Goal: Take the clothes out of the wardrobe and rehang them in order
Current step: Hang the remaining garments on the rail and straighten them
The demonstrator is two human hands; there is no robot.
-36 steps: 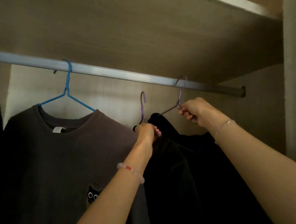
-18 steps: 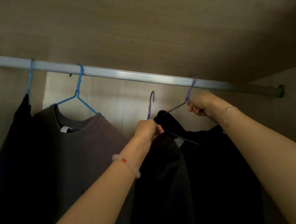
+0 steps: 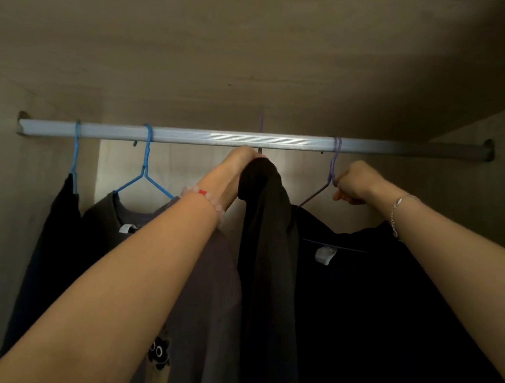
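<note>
Your left hand [image 3: 241, 165] is closed around the top of a dark garment [image 3: 266, 254], lifted right up to the silver rail [image 3: 219, 138]. The purple hanger hook [image 3: 261, 127] of that garment pokes up above the rail, just behind it (whether the hook is actually seated over the rail cannot be told from this angle). The garment hangs bunched and narrow below your fist, between the grey sweatshirt and the black one.

Your right hand [image 3: 352, 185] is clenched around the neck of a second purple hanger [image 3: 333, 168], whose hook loops over the rail. That hanger carries a black top [image 3: 389, 297] with a pale label at the collar.

Further left, a grey sweatshirt [image 3: 205, 279] with a small cartoon face near its hem hangs from a blue hanger [image 3: 145, 168] on the rail. At the far left another blue hanger [image 3: 75, 155] holds a black garment [image 3: 51, 249], seen edge-on.

You wear a beaded bracelet [image 3: 204, 197] on the left wrist and a thin chain bracelet [image 3: 397, 211] on the right.
</note>
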